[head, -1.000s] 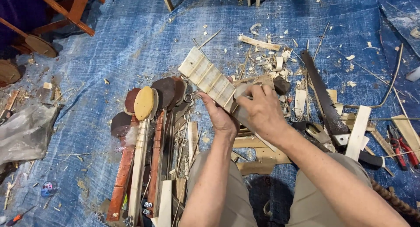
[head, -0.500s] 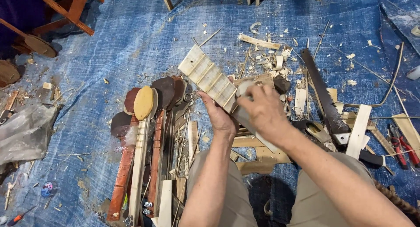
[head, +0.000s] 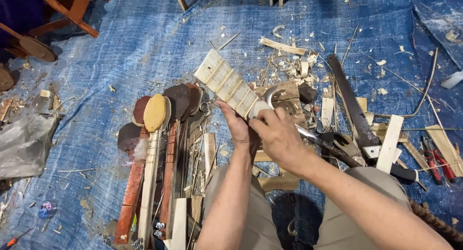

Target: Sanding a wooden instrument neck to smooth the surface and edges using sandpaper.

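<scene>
Both hands (head: 263, 129) clamped on pale notched wood strip (head: 225, 82), blue tarp (head: 130, 52) beyond.

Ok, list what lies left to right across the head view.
Clear plastic bag → row of long wooden paddle pieces → left hand → right hand → saw blade → red-handled pliers.

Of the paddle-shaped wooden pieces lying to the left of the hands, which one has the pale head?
The middle one, the pale paddle: its oval head is light tan on a whitish neck, while the paddles around it have dark brown or reddish heads.
</scene>
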